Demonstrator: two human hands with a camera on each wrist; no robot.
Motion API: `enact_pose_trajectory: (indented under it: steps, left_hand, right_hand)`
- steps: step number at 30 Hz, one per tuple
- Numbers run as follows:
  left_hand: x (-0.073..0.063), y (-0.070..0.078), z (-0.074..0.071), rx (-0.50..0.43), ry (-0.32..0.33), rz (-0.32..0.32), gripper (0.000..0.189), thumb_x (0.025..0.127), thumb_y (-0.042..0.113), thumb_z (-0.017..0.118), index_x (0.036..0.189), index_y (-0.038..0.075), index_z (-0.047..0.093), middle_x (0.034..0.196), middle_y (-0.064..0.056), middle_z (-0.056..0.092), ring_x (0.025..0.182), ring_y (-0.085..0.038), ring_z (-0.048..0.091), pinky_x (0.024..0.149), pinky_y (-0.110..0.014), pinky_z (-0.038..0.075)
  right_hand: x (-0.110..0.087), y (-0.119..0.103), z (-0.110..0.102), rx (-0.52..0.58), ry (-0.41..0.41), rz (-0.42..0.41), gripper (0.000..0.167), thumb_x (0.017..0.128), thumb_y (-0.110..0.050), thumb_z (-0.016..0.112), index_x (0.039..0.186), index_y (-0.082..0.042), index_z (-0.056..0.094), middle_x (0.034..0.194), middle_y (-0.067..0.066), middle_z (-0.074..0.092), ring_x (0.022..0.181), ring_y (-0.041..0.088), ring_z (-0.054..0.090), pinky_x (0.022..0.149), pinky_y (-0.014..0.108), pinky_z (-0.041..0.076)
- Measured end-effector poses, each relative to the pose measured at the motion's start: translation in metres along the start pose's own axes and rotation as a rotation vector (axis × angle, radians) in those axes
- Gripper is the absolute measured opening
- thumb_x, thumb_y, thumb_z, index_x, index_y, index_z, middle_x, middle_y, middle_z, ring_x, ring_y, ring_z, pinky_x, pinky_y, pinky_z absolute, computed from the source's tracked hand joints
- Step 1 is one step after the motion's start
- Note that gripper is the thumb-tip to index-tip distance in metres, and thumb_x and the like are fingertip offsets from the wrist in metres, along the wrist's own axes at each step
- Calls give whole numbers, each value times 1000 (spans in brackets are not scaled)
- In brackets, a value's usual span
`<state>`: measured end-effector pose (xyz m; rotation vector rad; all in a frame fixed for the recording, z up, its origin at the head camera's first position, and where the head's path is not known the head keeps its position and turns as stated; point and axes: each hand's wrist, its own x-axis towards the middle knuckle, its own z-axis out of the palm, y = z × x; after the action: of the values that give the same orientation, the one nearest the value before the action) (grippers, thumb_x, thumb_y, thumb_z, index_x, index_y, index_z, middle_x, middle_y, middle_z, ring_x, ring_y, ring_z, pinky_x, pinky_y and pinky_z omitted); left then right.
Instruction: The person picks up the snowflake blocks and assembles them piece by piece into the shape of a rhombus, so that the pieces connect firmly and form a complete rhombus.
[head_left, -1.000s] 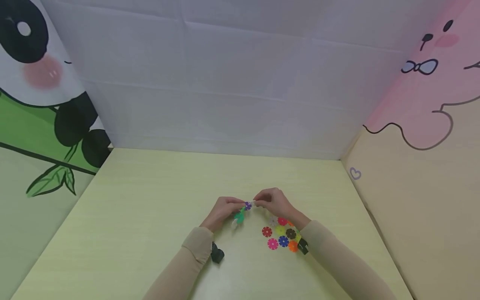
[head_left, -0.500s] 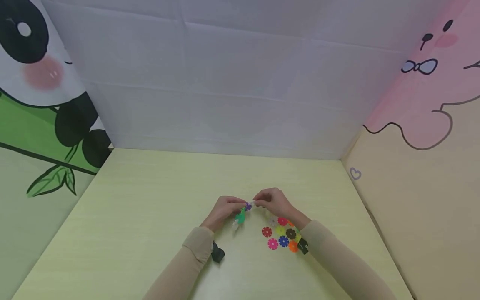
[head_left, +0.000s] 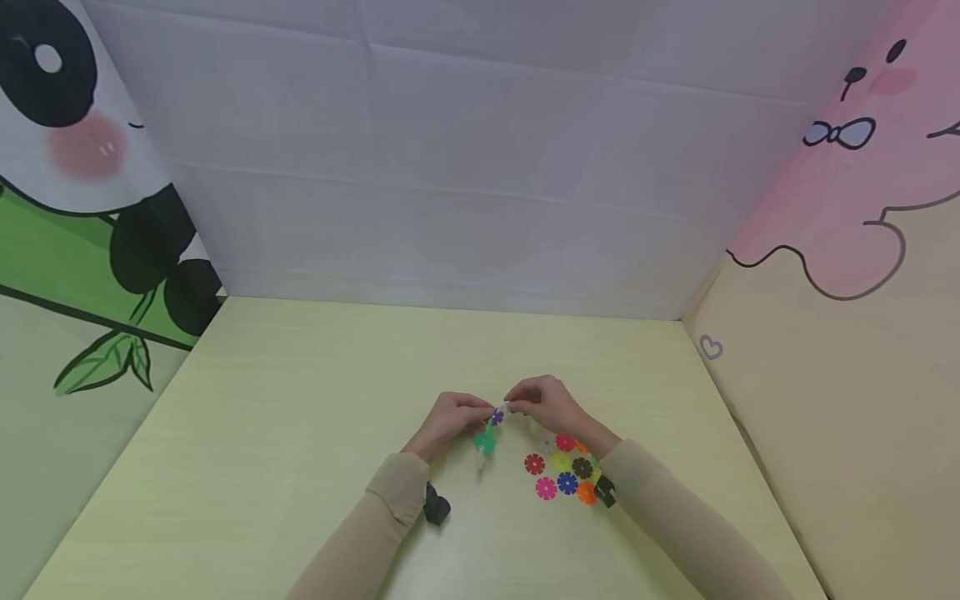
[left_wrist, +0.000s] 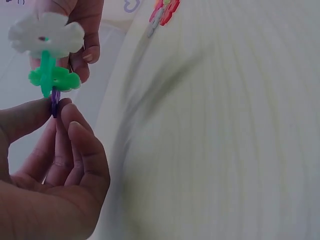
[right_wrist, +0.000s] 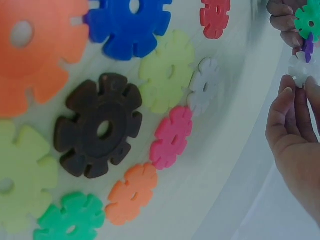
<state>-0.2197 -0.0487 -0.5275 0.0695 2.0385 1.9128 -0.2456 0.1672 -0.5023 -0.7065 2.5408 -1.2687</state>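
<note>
My left hand (head_left: 446,423) pinches a purple slotted snowflake disc (left_wrist: 55,102) between thumb and fingertips. From it a chain hangs: green discs (left_wrist: 60,79) and, at the end, a white disc (left_wrist: 47,35). My right hand (head_left: 551,406) pinches another whitish translucent disc (right_wrist: 300,69) by its edge. That disc meets the purple disc (right_wrist: 308,47) in the right wrist view; how deep their slots sit in each other I cannot tell. Both hands are held close together above the table.
Several loose discs lie right of centre, among them red (head_left: 534,464), pink (head_left: 546,487), blue (head_left: 567,482) and black (head_left: 582,467). Black blocky objects sit by the left cuff (head_left: 436,507) and the right cuff (head_left: 605,492). A pale wall (head_left: 450,208) closes the table's back.
The hanging green and white end of the chain has swung slightly right and down, now pointing more toward me. Both hands stay nearly in place, still pinching their discs.
</note>
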Motion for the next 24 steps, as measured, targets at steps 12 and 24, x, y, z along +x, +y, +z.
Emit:
enact_pose_trajectory:
  steps: [12, 24]
  left_hand:
    - [2, -4, 0, 3, -3, -24, 21, 85, 17, 73, 95, -1, 74, 82, -9, 70, 70, -20, 64, 66, -30, 49]
    - [6, -10, -1, 7, 14, -56, 19, 82, 16, 74, 94, 0, 74, 81, -8, 70, 67, -15, 61, 61, -26, 46]
  right_hand:
    - [1, -1, -4, -58, -12, 14, 17, 89, -11, 68, 105, -4, 71, 97, -3, 69, 88, 11, 64, 76, 26, 51]
    - [-22, 16, -32, -205, -24, 89, 15, 88, -10, 70, 102, -8, 72, 96, -4, 68, 90, 15, 62, 81, 33, 50]
